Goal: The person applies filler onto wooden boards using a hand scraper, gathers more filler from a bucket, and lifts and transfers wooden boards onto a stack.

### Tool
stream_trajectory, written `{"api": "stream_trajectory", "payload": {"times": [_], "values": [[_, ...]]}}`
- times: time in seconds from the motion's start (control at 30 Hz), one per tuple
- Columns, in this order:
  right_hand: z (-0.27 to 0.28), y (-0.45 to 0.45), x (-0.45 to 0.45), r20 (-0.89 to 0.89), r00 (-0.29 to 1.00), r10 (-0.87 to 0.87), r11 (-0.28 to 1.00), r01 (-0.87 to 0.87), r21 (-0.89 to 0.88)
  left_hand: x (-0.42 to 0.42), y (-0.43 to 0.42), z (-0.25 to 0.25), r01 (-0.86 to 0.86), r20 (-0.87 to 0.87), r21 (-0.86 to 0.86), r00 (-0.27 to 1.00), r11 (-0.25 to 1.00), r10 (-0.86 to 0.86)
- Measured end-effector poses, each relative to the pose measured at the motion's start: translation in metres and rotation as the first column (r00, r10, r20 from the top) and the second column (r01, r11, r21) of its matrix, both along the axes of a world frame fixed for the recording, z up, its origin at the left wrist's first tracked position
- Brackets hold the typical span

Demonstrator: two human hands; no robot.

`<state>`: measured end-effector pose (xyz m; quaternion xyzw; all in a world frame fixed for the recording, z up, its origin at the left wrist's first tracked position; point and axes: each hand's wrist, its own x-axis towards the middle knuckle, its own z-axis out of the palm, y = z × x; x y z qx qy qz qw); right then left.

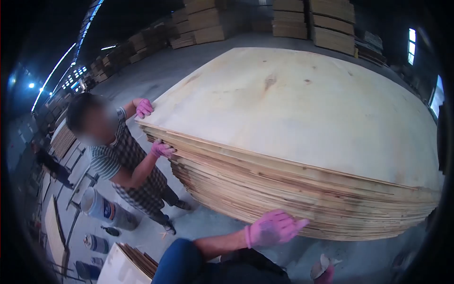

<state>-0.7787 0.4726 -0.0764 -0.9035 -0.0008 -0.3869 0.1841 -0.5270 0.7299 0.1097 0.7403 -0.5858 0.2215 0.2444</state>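
My left hand (275,229), in a pink glove, is in front of the lower side of a tall stack of thin wood sheets (265,189). Its fingers point right, partly stretched, with nothing seen in them. At the bottom edge, my right hand (325,274) shows only in part, pink and whitish; its fingers cannot be made out. A broad pale sheet (293,104) with knots covers the stack. At the left corner, a co-worker's gloved hand (144,108) rests on that sheet, and their other gloved hand (162,149) touches the stack's edge.
The co-worker (137,165) stands left of the stack in a checked apron. Buckets (106,210) and a smaller stack of sheets (125,265) are at the lower left. Board piles (333,28) stand at the back. Another person (52,163) is farther left.
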Motion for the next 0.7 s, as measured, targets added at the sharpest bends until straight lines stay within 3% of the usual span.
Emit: {"api": "stream_trajectory", "payload": {"times": [0.07,0.1,0.13,0.2,0.27,0.3,0.33,0.4,0.43,0.47,0.57,0.67,0.7], "values": [[0.023,-0.051,-0.055,-0.172,0.985,0.031,0.999,-0.032,-0.002,-0.019,-0.074,0.053,0.136,0.089,-0.089,0.988,0.987,-0.128],[0.018,-0.081,-0.071,-0.192,0.977,0.092,0.951,-0.029,0.309,-0.024,-0.109,0.082,0.151,0.193,-0.139,0.974,0.979,-0.122],[0.008,-0.116,-0.085,-0.196,0.969,0.152,0.808,-0.007,0.589,-0.025,-0.144,0.108,0.172,0.289,-0.189,0.951,0.967,-0.113],[-0.029,-0.191,-0.115,-0.137,0.967,0.216,0.301,0.067,0.951,-0.012,-0.220,0.150,0.225,0.077,-0.101,0.973,0.969,-0.218],[-0.059,-0.244,-0.184,-0.021,0.995,0.101,-0.332,0.053,0.942,0.009,-0.293,0.172,0.228,0.068,0.006,0.971,0.974,-0.228],[0.016,-0.231,-0.172,0.161,0.984,0.078,-0.470,-0.106,0.876,0.016,-0.330,0.175,0.145,0.084,0.195,0.983,0.970,-0.164],[0.087,-0.220,-0.160,0.324,0.945,0.037,-0.603,-0.238,0.762,0.025,-0.374,0.187,0.104,0.003,0.481,0.993,0.871,-0.120],[0.093,-0.254,-0.175,0.040,0.983,-0.181,-0.183,-0.073,0.980,0.064,-0.447,0.127,0.194,0.270,0.330,0.918,0.924,-0.289],[0.095,-0.283,-0.187,0.110,0.985,-0.131,-0.242,-0.139,0.960,0.036,-0.485,0.163,0.177,0.012,0.533,0.976,0.828,-0.216],[0.092,-0.312,-0.206,0.187,0.981,-0.060,-0.303,-0.196,0.933,0.041,-0.519,0.154,0.182,0.028,0.541,0.972,0.821,-0.234],[0.071,-0.401,-0.248,0.225,0.953,-0.203,-0.348,-0.285,0.893,0.033,-0.604,0.156,0.178,-0.032,0.581,0.980,0.794,-0.196],[0.061,-0.489,-0.288,0.138,0.910,-0.392,-0.198,-0.229,0.953,0.014,-0.665,0.143,0.136,-0.009,0.595,0.987,0.792,-0.163],[0.077,-0.518,-0.300,0.172,0.900,-0.400,-0.211,-0.273,0.939,0.003,-0.685,0.138,0.135,-0.025,0.606,0.988,0.784,-0.152]]}}
